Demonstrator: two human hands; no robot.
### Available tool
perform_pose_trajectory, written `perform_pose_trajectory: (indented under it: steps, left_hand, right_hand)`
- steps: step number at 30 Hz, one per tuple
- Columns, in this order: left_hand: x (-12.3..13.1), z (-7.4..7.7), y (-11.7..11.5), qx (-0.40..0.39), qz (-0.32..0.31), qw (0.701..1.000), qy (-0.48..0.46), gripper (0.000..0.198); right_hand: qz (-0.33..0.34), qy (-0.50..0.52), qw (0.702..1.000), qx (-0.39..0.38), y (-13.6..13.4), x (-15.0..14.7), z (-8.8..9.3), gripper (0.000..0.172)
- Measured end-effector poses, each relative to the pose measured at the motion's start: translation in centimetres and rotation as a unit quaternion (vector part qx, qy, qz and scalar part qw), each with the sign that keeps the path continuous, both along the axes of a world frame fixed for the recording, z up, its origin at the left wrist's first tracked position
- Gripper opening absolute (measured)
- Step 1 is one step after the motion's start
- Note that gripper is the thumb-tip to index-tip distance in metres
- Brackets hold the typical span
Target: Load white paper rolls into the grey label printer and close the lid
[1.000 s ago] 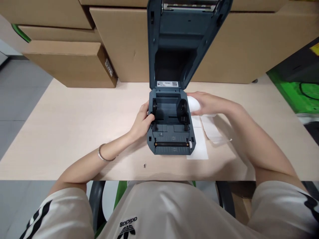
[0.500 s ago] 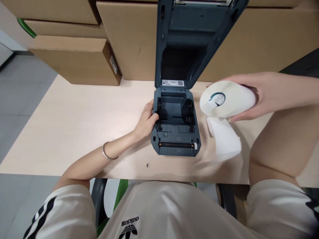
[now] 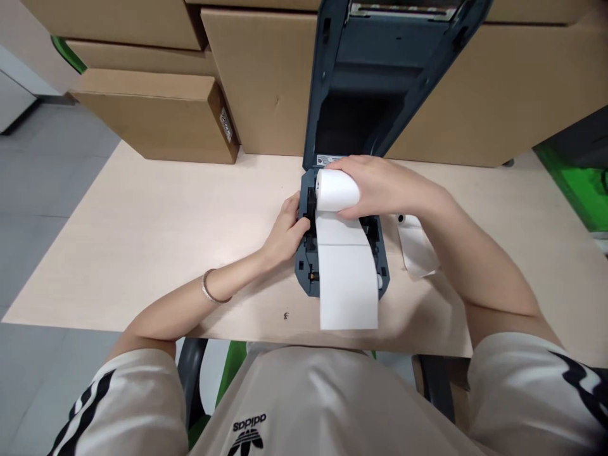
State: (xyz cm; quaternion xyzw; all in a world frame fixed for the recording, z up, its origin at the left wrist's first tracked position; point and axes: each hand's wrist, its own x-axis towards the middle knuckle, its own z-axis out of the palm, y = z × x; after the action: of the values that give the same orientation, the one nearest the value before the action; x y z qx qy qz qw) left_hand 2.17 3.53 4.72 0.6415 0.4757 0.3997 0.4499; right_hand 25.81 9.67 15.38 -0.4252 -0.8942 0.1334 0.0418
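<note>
White cylindrical paper roll (image 3: 335, 191), being held at the rear bay of a dark blue-grey plastic printer (image 3: 303, 269).
Nearest, a flat white paper strip (image 3: 348, 278) is running from the roll over the printer's front edge, its end overhanging the pale wood-grain desk (image 3: 190, 209); the left hand (image 3: 287, 231) is grasping the base's left side, a second white paper roll (image 3: 418, 248) with dark core is lying to the right, the right hand (image 3: 375, 187) is gripping the first roll (seating: cannot tell), and the dark hinged lid (image 3: 377, 47) is standing open before brown cardboard boxes (image 3: 266, 82).
</note>
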Motion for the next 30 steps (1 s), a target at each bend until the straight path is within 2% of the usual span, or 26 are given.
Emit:
perform_pose_trajectory:
  steps: [4,7,9,14,17,21,25,30]
  left_hand:
    - [0.0,-0.1,0.1,-0.003,-0.003,1.000,0.003,0.067]
    - [0.0,-0.1,0.1,0.002,-0.009,1.000,0.009,0.071]
    - [0.0,-0.1,0.2,0.004,-0.009,1.000,0.017,0.073]
    - [0.1,-0.1,0.2,0.017,-0.011,0.999,0.026,0.072]
    - [0.1,-0.2,0.2,0.025,-0.010,0.999,0.026,0.073]
    - [0.0,-0.4,0.3,0.027,-0.006,0.999,0.026,0.073]
    - [-0.1,-0.7,0.5,0.028,-0.002,1.000,0.015,0.070]
    - [-0.3,-0.7,0.6,0.025,-0.002,1.000,-0.005,0.064]
  right_hand:
    - [0.040,0.033,0.992,0.118,-1.3,0.4,-1.7,0.081]
    - [0.039,0.019,0.994,0.095,-2.8,1.7,-2.1,0.083]
    - [0.031,0.005,0.996,0.088,-4.1,2.5,-1.9,0.078]
    - [0.042,0.027,0.985,0.166,-8.5,2.8,-1.4,0.060]
    - [0.072,0.048,0.981,0.176,-11.6,1.9,-2.3,0.062]
    - [0.101,0.051,0.977,0.182,-14.7,0.8,-4.6,0.068]
    - [0.112,0.032,0.976,0.183,-16.0,0.9,-6.0,0.074]
    - [0.124,0.026,0.978,0.168,-16.0,1.3,-6.3,0.071]
